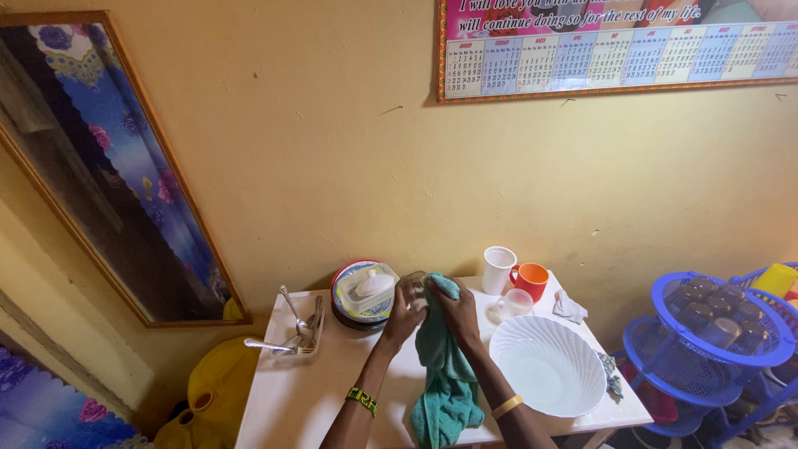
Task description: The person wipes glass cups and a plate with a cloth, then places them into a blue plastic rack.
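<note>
My left hand (405, 312) grips a clear drinking glass (413, 288) steady while my right hand (455, 312), fingers closed on a teal cloth (445, 370), presses it against the glass.

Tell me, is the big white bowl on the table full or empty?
Empty. The white bowl sits upright on the table, and its ribbed inside shows bare white all the way down.

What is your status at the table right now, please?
Left hand gripping clear glass. Right hand pressing green cloth on it. White bowl close on the right.
</note>
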